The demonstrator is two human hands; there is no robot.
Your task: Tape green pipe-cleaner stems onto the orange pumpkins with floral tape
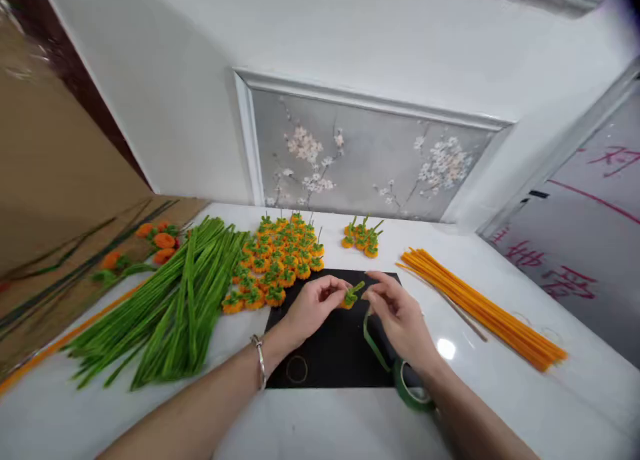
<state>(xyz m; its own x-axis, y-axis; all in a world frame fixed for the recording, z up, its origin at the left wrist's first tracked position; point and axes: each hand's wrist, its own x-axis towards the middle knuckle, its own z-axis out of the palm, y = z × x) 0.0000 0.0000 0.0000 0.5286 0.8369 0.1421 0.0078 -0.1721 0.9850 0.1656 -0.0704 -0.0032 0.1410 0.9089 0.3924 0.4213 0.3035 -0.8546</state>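
My left hand (316, 305) pinches a small orange pipe-cleaner piece with a green top and stem (351, 296), held above the black mat (325, 353). Just to the right, my right hand (400, 319) has its thumb and forefinger closed on the end of a green tape strip (373, 345). The strip runs down to a tape roll (409, 392) at the mat's lower right corner, partly hidden by my right forearm. A gap separates my right fingertips from the green stem.
Many similar orange-and-green pieces (280, 250) stand left of the mat, with a smaller group (361, 237) behind it. Green pipe cleaners (175, 307) lie at left, orange ones (480, 307) at right. Orange flowers (163, 241) lie at far left. A panelled wall (370, 153) bounds the back.
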